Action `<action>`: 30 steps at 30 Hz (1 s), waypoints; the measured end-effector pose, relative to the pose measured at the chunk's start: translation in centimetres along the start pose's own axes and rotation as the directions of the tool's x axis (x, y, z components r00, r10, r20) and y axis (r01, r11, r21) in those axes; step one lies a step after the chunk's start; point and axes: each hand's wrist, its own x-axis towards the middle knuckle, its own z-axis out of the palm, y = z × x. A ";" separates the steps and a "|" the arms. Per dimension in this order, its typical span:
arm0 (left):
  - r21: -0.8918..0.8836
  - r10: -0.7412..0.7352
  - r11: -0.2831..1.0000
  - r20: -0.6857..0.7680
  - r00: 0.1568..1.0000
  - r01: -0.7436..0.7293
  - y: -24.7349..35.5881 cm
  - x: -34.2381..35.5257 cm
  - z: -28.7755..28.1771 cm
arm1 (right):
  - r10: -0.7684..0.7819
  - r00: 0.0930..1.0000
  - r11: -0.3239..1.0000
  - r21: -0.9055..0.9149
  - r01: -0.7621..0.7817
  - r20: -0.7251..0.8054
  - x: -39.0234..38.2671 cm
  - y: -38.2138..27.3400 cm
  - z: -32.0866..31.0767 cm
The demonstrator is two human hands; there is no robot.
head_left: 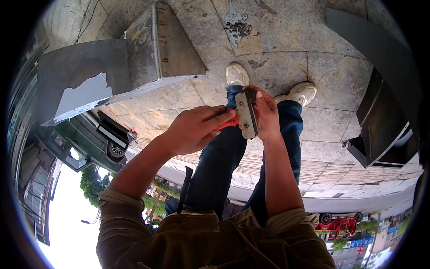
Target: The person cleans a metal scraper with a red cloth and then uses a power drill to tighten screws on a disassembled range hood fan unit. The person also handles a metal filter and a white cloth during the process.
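In front of my legs my right hand (267,112) holds a narrow metal bracket (244,113) upright, fingers closed on its right side and top. The bracket has a pale flat face with a few round holes or bolt heads, and a dark strip along its right edge. My left hand (193,127) is closed round a red-handled tool (230,121), whose red end meets the bracket's left side. The tool's working end is hidden behind the fingers and the bracket, so its kind is unclear.
Sheet-metal boxes (179,49) stand on the left, one with torn pale film (85,96). Small dark hardware (238,29) lies piled on the paving ahead. Dark metal panels (371,33) and an open black box (380,130) are at the right. A red vehicle (339,226) stands behind.
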 end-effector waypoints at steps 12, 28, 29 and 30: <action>0.018 0.078 0.997 -0.008 0.997 -0.078 -0.6 -0.2 0.1 | 0.168 0.983 0.972 0.153 -0.178 0.077 0.1 -0.2 -0.9; -0.170 -0.025 0.985 -0.108 0.994 0.006 1.4 -0.8 0.7 | -0.044 0.992 0.996 0.078 0.035 0.116 0.3 -0.8 0.9; -0.171 -0.020 0.985 -0.103 0.994 0.002 1.4 -0.7 0.7 | -0.047 0.993 0.997 0.065 0.040 0.108 0.3 -0.8 0.9; -0.177 -0.021 0.984 -0.114 0.993 0.001 1.4 -0.7 0.7 | -0.051 0.994 0.998 0.053 0.046 0.101 0.2 -0.8 0.9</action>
